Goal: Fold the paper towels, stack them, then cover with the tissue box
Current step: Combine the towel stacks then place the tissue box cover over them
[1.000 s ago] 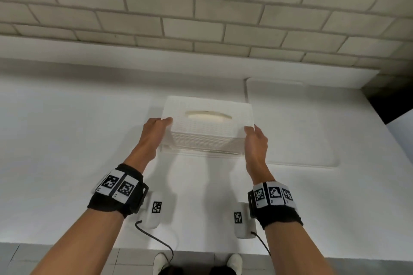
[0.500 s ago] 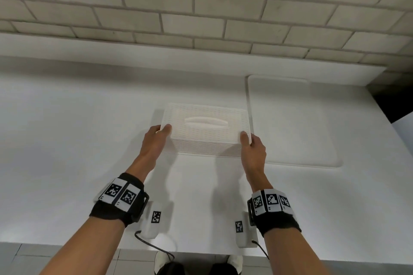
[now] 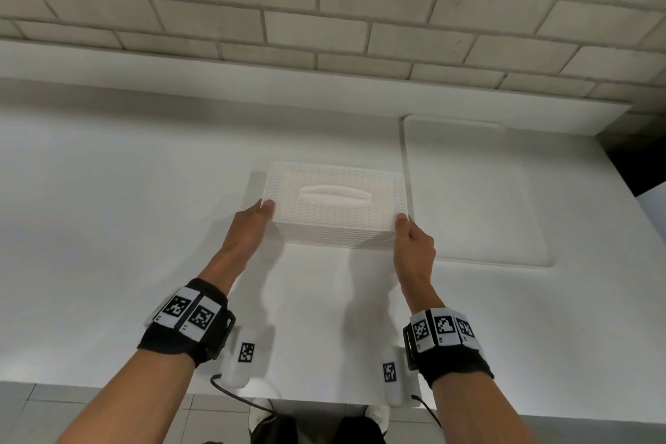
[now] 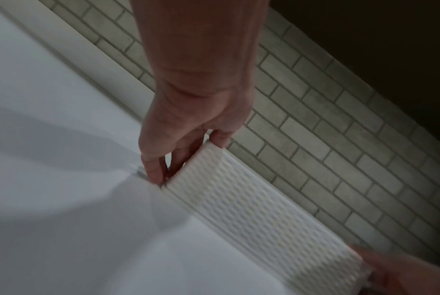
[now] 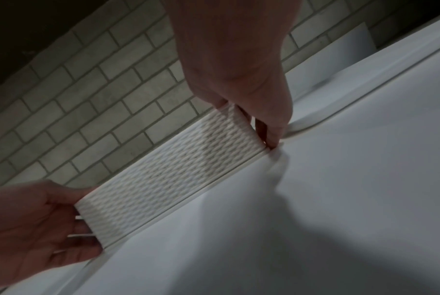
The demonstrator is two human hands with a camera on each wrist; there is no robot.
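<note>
The left hand's fingers run down the left end wall of the tissue box, the thumb hooked over its top corner — the tips reach down to the table. On the other end the right hand mirrors it: thumb on the near top corner, fingers pressed flat down the side wall, so the box is clasped between the two hands. The box is white plastic, a rounded rectangle moulded in a basket-weave pattern, with a smooth oval slot raised in the middle of its top. It sits flat on the matte white table, a thin lip running along its bottom edge. Just to its right lies a flat white mat with rounded corners, its left edge close beside the box. Both forearms reach straight forward, wrists level, each wearing a black band with printed square markers. Behind, a wall of pale grey brick. The paper towels cannot be seen.
</note>
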